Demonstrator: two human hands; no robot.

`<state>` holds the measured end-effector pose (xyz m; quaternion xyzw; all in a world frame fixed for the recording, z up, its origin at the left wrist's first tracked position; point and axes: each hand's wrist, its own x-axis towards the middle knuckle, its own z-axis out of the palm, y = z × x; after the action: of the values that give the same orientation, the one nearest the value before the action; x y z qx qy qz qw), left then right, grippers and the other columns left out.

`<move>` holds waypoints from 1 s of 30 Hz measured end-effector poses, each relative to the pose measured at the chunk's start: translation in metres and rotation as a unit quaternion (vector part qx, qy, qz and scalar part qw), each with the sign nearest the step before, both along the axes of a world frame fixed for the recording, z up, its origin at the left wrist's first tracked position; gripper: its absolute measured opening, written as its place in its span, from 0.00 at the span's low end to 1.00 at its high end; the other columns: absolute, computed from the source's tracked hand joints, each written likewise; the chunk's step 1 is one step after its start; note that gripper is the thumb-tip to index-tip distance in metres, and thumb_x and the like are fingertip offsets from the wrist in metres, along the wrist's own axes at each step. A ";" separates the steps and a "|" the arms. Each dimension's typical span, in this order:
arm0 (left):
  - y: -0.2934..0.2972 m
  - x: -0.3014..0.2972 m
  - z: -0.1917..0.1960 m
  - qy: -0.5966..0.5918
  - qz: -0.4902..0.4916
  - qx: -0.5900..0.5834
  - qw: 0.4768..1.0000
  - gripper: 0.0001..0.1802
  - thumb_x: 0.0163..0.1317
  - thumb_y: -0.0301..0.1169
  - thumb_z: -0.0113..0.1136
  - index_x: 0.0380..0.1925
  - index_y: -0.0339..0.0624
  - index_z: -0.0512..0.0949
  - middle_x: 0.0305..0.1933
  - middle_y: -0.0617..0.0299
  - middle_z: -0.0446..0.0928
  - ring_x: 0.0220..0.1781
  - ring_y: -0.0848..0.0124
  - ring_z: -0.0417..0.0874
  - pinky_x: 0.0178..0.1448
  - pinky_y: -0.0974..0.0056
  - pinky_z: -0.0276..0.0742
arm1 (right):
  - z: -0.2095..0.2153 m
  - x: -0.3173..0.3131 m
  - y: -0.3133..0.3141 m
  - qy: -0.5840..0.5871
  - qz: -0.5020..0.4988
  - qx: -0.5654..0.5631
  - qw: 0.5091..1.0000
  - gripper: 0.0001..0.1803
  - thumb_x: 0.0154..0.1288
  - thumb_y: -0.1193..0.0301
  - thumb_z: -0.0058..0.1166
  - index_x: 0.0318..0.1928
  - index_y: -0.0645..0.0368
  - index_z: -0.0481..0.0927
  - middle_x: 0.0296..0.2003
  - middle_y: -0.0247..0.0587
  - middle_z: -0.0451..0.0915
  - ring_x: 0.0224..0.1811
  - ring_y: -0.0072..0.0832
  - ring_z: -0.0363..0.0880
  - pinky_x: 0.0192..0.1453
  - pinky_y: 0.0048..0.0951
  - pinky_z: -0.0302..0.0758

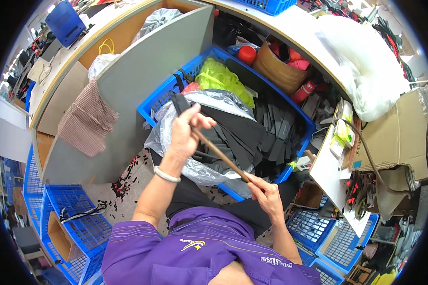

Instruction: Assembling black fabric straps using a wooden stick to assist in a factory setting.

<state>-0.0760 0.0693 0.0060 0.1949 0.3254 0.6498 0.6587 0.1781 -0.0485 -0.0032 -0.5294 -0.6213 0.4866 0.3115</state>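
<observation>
A thin brown wooden stick (221, 154) slants across the front of my body. My right hand (265, 192) is closed round its near end. The far end runs up to my left hand (185, 130), whose curled fingers grip a black strip of material (179, 102); whether they also hold the stick is hard to see. Beneath both hands, a clear plastic bag (204, 176) lies open in a large blue crate (305, 124). Flat black pieces (242, 128) fill the bag, and more dark grey strips (276, 126) lie beside it.
Bright yellow-green material (221, 78) sits in the crate's far end. A grey panel (128, 85) with a checked cloth (88, 121) stands at left. Behind are a round brown container (278, 64) and a red bottle (303, 91). Blue crates (78, 213) flank me; black scraps litter the floor.
</observation>
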 end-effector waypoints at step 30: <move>-0.022 0.030 0.028 0.006 -0.091 0.191 0.977 0.15 0.67 0.37 0.38 0.36 0.36 0.70 0.35 0.43 0.78 0.43 0.57 0.80 0.56 0.54 0.69 | -0.005 -0.036 0.003 0.258 -0.070 -0.042 0.963 0.17 0.63 0.76 0.52 0.53 0.62 0.76 0.21 0.29 0.72 0.20 0.13 0.66 0.21 0.14 0.58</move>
<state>-0.0462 0.0468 0.0338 0.3496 0.1798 0.6364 0.6637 0.1422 -0.0451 -0.0087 -0.4404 -0.4606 0.6093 0.4717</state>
